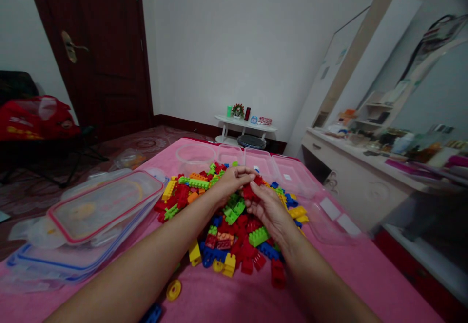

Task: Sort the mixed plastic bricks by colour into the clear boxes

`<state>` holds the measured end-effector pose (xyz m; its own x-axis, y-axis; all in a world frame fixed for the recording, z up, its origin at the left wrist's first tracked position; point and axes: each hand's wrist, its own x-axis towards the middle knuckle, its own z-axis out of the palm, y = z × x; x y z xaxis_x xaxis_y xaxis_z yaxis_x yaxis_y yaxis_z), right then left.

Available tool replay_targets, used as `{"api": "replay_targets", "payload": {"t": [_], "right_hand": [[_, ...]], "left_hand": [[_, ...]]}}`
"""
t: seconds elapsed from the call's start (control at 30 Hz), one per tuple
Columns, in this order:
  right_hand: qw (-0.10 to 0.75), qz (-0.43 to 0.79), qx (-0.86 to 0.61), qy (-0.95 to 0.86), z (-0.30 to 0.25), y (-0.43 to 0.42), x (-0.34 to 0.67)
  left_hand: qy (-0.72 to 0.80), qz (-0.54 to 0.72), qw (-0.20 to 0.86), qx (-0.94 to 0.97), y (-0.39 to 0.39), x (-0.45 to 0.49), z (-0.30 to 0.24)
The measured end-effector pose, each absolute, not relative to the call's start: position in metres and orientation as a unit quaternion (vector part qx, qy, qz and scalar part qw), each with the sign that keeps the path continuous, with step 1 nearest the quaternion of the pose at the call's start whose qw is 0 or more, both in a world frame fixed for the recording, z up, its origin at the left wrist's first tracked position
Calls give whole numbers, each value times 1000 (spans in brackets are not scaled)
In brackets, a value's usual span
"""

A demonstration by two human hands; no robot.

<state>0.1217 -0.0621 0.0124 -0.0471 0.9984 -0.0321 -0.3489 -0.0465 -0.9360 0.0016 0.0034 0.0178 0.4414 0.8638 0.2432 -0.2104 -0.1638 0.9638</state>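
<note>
Over a heap of colourful plastic building blocks (219, 240), my two hands meet close together. My right hand (268, 211) is curled around red building blocks (251, 193), with the thumb along their side. From the left, my left hand (234, 182) reaches in, thumb and fingers closed at the upper end of the same red piece. Fingers partly cover it, so I cannot tell whether it is one block or several joined. Just beneath the hands lies a green block (234, 211), and another green block (258, 236) rests beside my right wrist.
Clear plastic containers (288, 171) line the far and right side of the pink-covered table (219, 298). Lids with red and blue rims (109, 208) are stacked at the left. A yellow ring-shaped wheel (173, 290) lies near the front, close to a blue block (151, 312).
</note>
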Motion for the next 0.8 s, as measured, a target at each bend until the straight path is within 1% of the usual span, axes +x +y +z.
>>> {"api": "replay_targets", "payload": {"t": [0.2,0.27,0.3,0.37,0.4,0.43,0.47,0.5,0.53,0.6,0.67,0.73,0.8], "right_hand": [[531,598,-436,-413,17,-59,129],[527,555,-460,-450,25,-56,139],[531,511,-479,-476,31,-55,147],[546,356,-537,-536,45,-51,172],[539,250,-572,-565,52,-50,188],[518,116,-613,-585,59,-49,206],[469,-12,-663,-584,64,-49,226],[406,-115,-709,-566,68,-48,245],[340,-171,-748,-543,71,-48,264],[213,-173,-809,-520,70,-48,297],[125,-122,-842,-510,65,-47,316],[82,-87,-848,-516,61,-46,319],[83,-80,-830,-546,59,-46,306]], "left_hand": [[246,458,566,640,0,5,19],[247,453,558,649,2,4,19],[249,448,553,657,3,3,18],[256,434,534,678,7,0,18],[261,427,524,689,10,-2,18],[267,421,512,700,12,-4,18],[274,417,498,709,14,-6,18],[279,413,485,719,16,-8,18],[282,407,471,730,18,-10,18],[285,389,435,761,20,-13,19],[288,355,398,795,20,-17,21],[295,314,358,829,19,-21,24],[303,286,315,853,18,-24,29]]}}
